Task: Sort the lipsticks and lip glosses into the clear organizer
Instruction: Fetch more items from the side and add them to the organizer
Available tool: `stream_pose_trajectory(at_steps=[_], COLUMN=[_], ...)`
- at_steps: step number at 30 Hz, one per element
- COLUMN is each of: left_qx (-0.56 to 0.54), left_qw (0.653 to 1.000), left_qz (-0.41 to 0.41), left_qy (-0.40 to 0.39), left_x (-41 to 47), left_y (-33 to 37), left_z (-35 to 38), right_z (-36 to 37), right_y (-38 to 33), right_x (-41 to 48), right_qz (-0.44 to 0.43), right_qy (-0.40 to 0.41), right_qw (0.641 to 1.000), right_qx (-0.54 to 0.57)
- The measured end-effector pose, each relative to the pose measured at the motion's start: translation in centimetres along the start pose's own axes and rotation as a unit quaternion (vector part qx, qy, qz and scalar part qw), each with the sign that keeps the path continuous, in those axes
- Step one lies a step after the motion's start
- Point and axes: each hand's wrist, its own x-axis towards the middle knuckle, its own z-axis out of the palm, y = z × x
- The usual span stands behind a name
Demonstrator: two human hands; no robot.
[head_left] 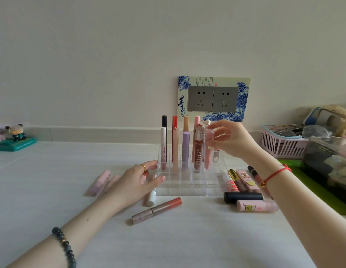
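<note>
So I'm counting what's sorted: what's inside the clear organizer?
At least nine tubes stand upright in the back rows of the clear organizer; its front compartments hold nothing. The right hand, pinching the pink gloss, covers the back right corner.

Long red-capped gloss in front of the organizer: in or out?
Out. The red-capped gloss lies flat on the table, in front of the organizer.

Large "青" on the blue-flowered socket surround (182,105); other lettering illegible.

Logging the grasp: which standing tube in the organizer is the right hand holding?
The pale pink lip gloss right of the brown gloss; right hand pinches its top.
</note>
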Motion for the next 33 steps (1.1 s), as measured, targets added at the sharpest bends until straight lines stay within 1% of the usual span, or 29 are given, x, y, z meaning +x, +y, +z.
stream_pose_trajectory(at_steps=[6, 13, 21, 24, 26, 29, 33], left_qx=[0.002, 0.030, 0.026, 0.022, 0.026, 0.039, 0.057], left_qw=[1.000, 0.999, 0.998, 0.998, 0.998, 0.997, 0.995], left_qz=[-0.001, 0.007, 0.017, 0.026, 0.027, 0.028, 0.019], left_qy=[0.016, 0.039, 0.047, 0.053, 0.056, 0.066, 0.075], left_x=[-0.3, -0.5, -0.7, -0.9, -1.0, -1.3, -1.5], left_y=[-0.2, 0.0, 0.2, 0.3, 0.4, 0.4, 0.2], left_z=[0.2, 0.4, 0.4, 0.2, 0.0, -0.1, -0.1], right_z=[-0.6, -3.0, -7.0, -7.7, -8.0, -8.4, -8.4], right_y=[-0.1, -1.3, -4.6, -5.3, -5.0, -3.0, 2.8], right_x=[0.0, -0.5, -2.5, -3.5, -4.1, -4.7, -5.3], right_qz=[0.003, 0.009, -0.032, -0.048, -0.046, -0.008, 0.104], right_qy=[0.007, 0.040, 0.088, 0.083, 0.064, 0.031, 0.022], right_qw=[1.000, 0.999, 0.994, 0.995, 0.997, 0.997, 0.981], right_qx=[0.003, 0.030, 0.048, 0.033, 0.008, -0.066, -0.163])
